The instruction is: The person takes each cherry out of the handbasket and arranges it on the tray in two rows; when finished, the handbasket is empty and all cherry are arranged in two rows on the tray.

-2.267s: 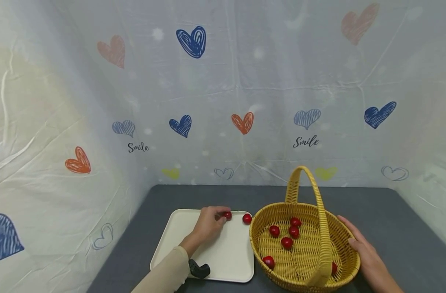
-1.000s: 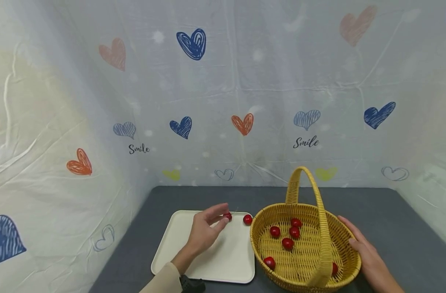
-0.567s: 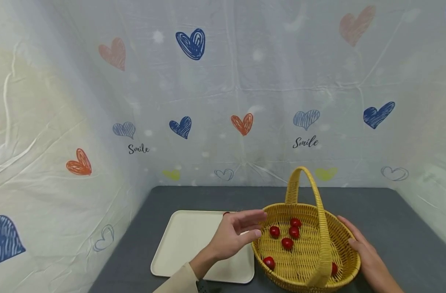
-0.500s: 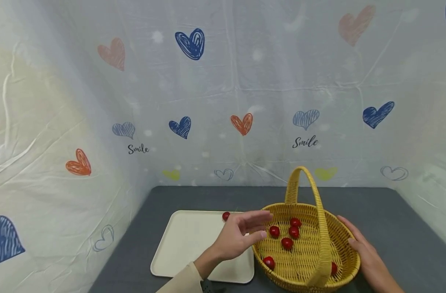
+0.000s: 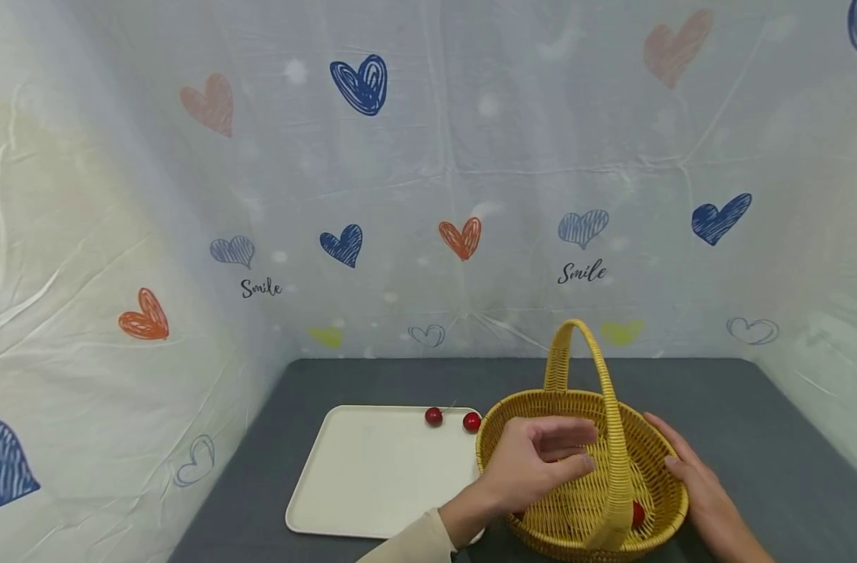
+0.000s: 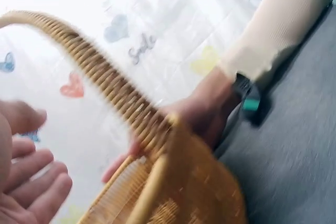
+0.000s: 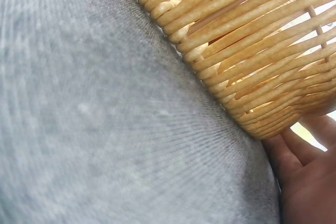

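My left hand (image 5: 534, 463) hovers over the yellow wicker basket (image 5: 502, 414), thumb apart from the loosely extended fingers. The left wrist view shows nothing between those fingers (image 6: 37, 174). My right hand (image 5: 706, 489) holds the basket's right side, its thumb at the rim and its fingers along the outer wall; part of it shows in the right wrist view beside the woven wall (image 7: 252, 61). One red cherry (image 5: 637, 514) lies inside the basket near the handle; the left hand mostly hides the others. Two cherries sit on the cream tray, one (image 5: 434, 417) with a stem, another (image 5: 472, 422) by the basket.
The cream tray (image 5: 372, 477) lies flat on the dark grey table (image 5: 372, 379), left of the basket. The basket's tall arched handle (image 5: 604, 383) rises just right of my left fingertips. A white curtain printed with hearts (image 5: 400, 156) surrounds the table.
My left hand has left the stemmed cherry at the tray's far edge and moved right, over the basket. Both tray cherries are uncovered now. The right hand and basket have stayed put.
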A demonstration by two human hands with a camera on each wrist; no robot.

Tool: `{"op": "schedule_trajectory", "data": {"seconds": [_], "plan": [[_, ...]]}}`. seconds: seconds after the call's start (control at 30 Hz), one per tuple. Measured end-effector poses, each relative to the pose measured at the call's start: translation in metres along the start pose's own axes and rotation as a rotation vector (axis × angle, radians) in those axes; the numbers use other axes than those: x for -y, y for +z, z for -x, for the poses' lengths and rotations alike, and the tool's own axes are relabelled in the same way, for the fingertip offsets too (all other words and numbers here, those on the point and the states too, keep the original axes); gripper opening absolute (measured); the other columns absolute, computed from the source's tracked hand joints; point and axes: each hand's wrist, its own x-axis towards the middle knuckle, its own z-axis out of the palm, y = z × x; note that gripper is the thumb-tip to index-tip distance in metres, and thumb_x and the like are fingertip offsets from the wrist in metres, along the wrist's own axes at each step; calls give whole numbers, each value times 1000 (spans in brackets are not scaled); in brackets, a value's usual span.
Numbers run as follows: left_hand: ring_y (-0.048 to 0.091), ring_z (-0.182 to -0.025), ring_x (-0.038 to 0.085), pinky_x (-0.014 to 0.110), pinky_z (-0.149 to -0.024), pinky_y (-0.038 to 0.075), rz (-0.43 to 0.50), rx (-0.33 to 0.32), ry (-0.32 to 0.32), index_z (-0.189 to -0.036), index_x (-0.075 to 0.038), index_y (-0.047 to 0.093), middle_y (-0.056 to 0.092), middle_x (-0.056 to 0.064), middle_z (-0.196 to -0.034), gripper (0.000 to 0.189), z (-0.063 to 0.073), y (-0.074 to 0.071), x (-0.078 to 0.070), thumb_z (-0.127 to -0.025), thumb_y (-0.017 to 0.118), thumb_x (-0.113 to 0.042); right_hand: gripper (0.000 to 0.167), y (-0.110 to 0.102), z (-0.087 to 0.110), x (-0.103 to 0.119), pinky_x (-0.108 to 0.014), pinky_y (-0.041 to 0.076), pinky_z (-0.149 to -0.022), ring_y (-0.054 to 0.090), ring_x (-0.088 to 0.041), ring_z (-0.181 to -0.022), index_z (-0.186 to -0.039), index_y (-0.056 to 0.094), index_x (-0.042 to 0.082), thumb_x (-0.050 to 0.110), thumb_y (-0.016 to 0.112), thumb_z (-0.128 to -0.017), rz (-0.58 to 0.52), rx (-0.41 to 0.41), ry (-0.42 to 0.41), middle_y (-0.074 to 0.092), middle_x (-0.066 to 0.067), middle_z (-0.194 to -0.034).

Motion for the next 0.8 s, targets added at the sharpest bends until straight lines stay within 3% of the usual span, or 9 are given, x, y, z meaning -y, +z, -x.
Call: {"op": "schedule_trajectory", "data": {"seconds": [0.13,0.27,0.37,0.4,0.43,0.57,0.63,0.8], "plan": [[76,-107,-1,17,-91,61,-141,11,-69,-139,-6,75,80,0,-128,39,-6,18,4,-100,72,-7,57,0,0,0,-14,54,-90,45,24,-126,-178,15,19,28,26,-123,29,-2,1,32,35,-151],[71,-95,-14,8,-81,57,-454,65,-76,-124,-14,83,83,-7,-116,31,-10,30,9,-97,72,-1,57,0,-1,0,-15,54,-90,44,26,-125,-178,15,20,30,26,-123,44,-1,16,32,29,-156],[65,-84,-22,4,-73,53,-661,109,-71,-109,-20,86,84,-15,-102,15,-12,35,12,-98,80,-12,57,0,-1,0,-16,55,-89,44,26,-124,-178,14,21,31,26,-123,51,0,31,31,25,-157],[62,-82,-24,4,-79,53,-713,126,-68,-105,-22,86,83,-17,-98,10,-13,36,13,-98,82,-18,57,0,-1,0,-16,55,-89,44,25,-124,-178,14,21,31,26,-123,52,-1,33,31,24,-158],[58,-77,-25,4,-76,52,-769,143,-57,-100,-23,86,83,-20,-93,4,-14,37,15,-98,83,-23,57,1,-1,0,-16,55,-89,44,25,-124,-178,15,21,31,26,-123,56,-3,34,30,24,-158],[41,-62,-22,3,-64,45,-939,223,10,-83,-23,78,70,-25,-74,21,-18,40,21,-100,82,-35,58,1,-1,2,-17,56,-89,46,24,-123,-178,13,20,32,25,-123,54,1,48,31,18,-161],[40,-60,-17,3,-56,42,-998,264,23,-89,-24,80,69,-24,-77,18,-20,41,23,-100,81,-37,58,1,-2,3,-18,57,-88,45,25,-122,-178,12,21,33,25,-123,57,4,59,30,11,-165],[48,-64,-18,0,-63,45,-1019,342,-56,-113,-29,84,73,-25,-86,17,-26,44,28,-101,80,-39,59,2,-2,6,-21,59,-86,43,26,-120,-178,9,20,36,23,-123,56,18,88,22,-23,-176]]}}
